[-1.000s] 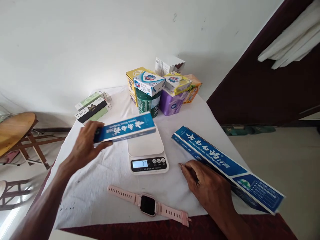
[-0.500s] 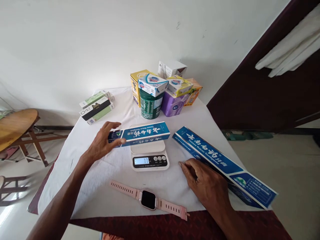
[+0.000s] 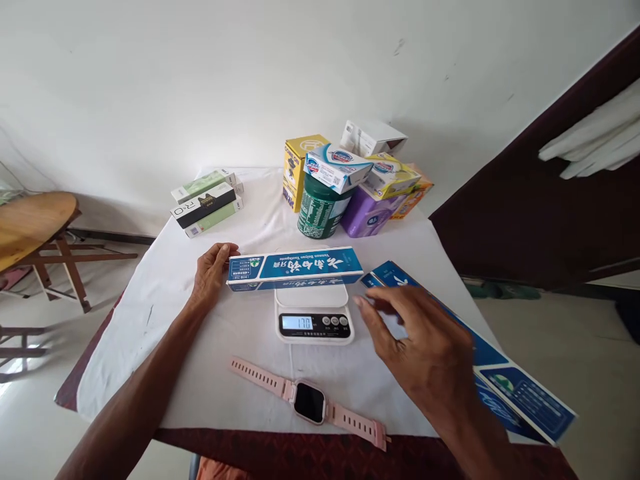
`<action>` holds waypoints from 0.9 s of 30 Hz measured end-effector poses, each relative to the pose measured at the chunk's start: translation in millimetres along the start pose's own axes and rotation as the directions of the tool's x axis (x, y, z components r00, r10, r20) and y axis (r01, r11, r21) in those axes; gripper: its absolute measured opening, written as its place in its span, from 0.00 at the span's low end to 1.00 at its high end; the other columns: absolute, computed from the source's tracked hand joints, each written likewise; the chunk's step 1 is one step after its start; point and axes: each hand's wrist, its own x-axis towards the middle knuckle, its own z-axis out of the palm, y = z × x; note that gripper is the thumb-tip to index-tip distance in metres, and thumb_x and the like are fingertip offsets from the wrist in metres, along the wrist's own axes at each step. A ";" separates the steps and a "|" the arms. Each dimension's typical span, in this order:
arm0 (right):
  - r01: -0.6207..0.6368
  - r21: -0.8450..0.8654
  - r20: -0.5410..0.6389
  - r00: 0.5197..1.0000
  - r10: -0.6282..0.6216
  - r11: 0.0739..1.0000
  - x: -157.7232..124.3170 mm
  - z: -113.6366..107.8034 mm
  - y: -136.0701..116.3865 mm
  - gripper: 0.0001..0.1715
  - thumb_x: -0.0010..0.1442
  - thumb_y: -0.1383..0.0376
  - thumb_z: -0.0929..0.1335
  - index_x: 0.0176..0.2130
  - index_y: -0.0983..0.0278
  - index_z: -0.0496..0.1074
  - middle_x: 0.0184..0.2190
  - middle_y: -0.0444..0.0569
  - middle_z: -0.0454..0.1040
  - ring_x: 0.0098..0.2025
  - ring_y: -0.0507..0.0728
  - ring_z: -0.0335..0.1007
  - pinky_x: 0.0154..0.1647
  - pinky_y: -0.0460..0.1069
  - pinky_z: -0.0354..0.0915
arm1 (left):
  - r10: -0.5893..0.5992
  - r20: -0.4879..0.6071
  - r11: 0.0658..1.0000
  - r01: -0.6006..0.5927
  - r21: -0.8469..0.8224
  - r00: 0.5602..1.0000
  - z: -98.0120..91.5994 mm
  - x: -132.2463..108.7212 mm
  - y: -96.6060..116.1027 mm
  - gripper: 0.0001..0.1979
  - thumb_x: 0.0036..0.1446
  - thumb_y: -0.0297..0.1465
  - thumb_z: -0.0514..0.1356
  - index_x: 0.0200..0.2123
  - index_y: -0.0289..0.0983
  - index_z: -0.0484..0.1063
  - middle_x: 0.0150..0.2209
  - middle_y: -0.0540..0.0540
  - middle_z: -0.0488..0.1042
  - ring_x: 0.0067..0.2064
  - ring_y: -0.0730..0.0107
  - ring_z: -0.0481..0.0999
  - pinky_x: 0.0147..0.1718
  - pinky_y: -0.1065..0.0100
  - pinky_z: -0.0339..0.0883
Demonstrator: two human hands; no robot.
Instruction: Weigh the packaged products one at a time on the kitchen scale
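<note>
Closest, in front of the scale (image 3: 314, 319): a pink watch (image 3: 310, 402), flat on the white cloth (image 3: 240, 347), strap stretched out. Just right of the scale: right hand (image 3: 425, 350) hovering, fingers loosely spread, holding nothing, partly over a long blue carton (image 3: 520, 393). On the scale's platform: a blue toothpaste box (image 3: 295, 267) lying crosswise, both ends overhanging. Left of the scale: left hand (image 3: 210, 273), fingers curled against the box's end; gripping or merely touching, impossible to tell. Beyond the scale: a green can (image 3: 320, 207) among stacked cartons. Farther left: three slim boxes (image 3: 207, 202).
</note>
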 end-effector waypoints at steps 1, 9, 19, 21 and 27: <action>0.027 0.010 0.025 0.999 -0.027 1.000 13.0 5.4 -4.6 0.03 0.68 0.66 0.69 0.42 0.63 0.71 0.34 0.50 0.78 0.37 0.58 0.76 0.40 0.51 0.71 | 0.002 0.002 1.000 -0.002 0.008 1.000 -0.3 -0.1 0.2 0.26 0.55 0.55 0.65 0.39 0.37 0.77 0.34 0.46 0.77 0.29 0.69 0.74 0.27 0.68 0.65; 0.159 0.068 0.459 0.872 -0.172 0.985 71.2 66.4 -23.3 0.39 0.58 0.57 0.78 0.61 0.72 0.66 0.59 0.63 0.73 0.63 0.70 0.67 0.65 0.65 0.61 | 0.018 0.008 0.999 -0.018 0.039 1.000 -3.9 5.1 -4.9 0.25 0.56 0.54 0.64 0.38 0.37 0.77 0.33 0.45 0.78 0.29 0.69 0.73 0.26 0.69 0.63; 0.199 -0.063 0.496 0.857 -0.142 0.978 67.5 56.2 -32.6 0.30 0.57 0.55 0.79 0.51 0.67 0.71 0.46 0.56 0.78 0.49 0.66 0.74 0.46 0.58 0.69 | 0.031 0.036 0.997 -0.034 0.070 0.999 -3.1 4.6 -1.7 0.21 0.60 0.49 0.63 0.38 0.35 0.77 0.33 0.47 0.76 0.32 0.70 0.72 0.33 0.68 0.65; 0.194 -0.129 0.401 0.907 -0.128 0.973 54.4 37.0 -32.0 0.30 0.58 0.57 0.78 0.53 0.68 0.70 0.46 0.57 0.78 0.47 0.66 0.74 0.45 0.58 0.69 | 0.051 0.032 0.996 -0.054 0.072 0.998 -2.4 4.5 -0.9 0.20 0.60 0.48 0.63 0.38 0.35 0.77 0.34 0.46 0.76 0.34 0.69 0.72 0.35 0.68 0.66; -0.012 -0.369 0.153 0.986 0.073 0.930 2.3 -28.4 6.3 0.24 0.69 0.51 0.68 0.54 0.67 0.69 0.44 0.59 0.78 0.45 0.66 0.76 0.44 0.58 0.70 | 0.060 0.039 0.994 -0.063 0.088 0.997 -2.0 5.3 -3.5 0.18 0.59 0.47 0.64 0.37 0.36 0.77 0.35 0.46 0.76 0.34 0.69 0.72 0.34 0.67 0.66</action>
